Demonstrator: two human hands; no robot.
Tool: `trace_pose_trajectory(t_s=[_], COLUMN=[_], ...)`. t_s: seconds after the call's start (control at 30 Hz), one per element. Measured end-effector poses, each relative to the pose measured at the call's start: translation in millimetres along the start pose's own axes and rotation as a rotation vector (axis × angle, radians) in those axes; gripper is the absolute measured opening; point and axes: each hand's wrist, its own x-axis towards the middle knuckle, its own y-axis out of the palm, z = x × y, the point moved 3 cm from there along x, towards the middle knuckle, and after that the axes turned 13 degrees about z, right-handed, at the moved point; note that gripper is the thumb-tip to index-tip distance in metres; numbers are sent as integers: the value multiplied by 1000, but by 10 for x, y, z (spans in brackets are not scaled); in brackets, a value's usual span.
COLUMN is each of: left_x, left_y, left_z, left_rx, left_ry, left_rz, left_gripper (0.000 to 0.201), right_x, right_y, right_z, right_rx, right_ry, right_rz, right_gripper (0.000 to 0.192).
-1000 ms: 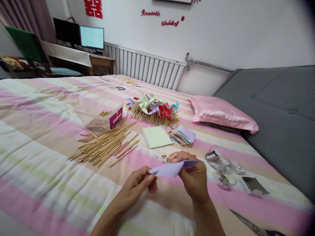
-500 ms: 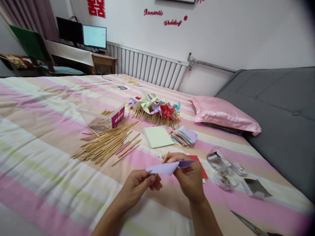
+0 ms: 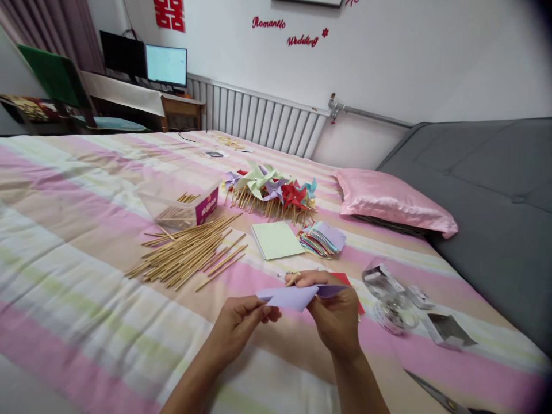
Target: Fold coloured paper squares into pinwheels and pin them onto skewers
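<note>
Evidently, the work is partway along: a cluster of pinwheels (image 3: 271, 187) sits on the striped bedspread (image 3: 107, 339), their coloured heads fixed to sticks and looking finished, though they overlap too much to count. One more piece is in hand and appears incomplete, a purple paper (image 3: 288, 298) held between the two hands above the near part of the bed, bent but not yet shaped like those heads. The left hand (image 3: 239, 325) is nearly closed, thumb and fingers pinching the paper's left end; whether anything else is tucked beneath it, I cannot tell. The right hand (image 3: 338, 313) is curled around the other end, with a short length of stick (image 3: 293, 279) poking out by its fingers; whether stick and paper are joined is hidden. Plenty seems left to use: a heap of loose sticks (image 3: 185, 253), more in the clear box (image 3: 207, 206), a pale green stack of paper (image 3: 278, 240), a fanned pile of coloured paper (image 3: 323, 238) just beside it, and a red sheet (image 3: 342, 278) partly behind the right hand. Farther right stands a small clear tub (image 3: 390, 315), with scissors (image 3: 440, 394) nearer the viewer.
</note>
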Motion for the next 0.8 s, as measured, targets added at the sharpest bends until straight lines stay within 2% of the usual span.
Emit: trace_pose_trajectory(t_s=[0.5, 0.67, 0.8], left_x=[-27, -43, -56], left_y=[-54, -101, -136], left_z=[30, 8, -38], left_rx=[140, 237, 313], left_ry=[128, 225, 311], left_rz=[-119, -162, -173], left_gripper=[26, 23, 21], right_x=[2, -12, -23], right_y=[18, 33, 11], right_z=[29, 37, 34], right_rx=[-58, -28, -80], right_ry=[-15, -6, 59], right_rz=[19, 14, 3], right_gripper=[13, 9, 25])
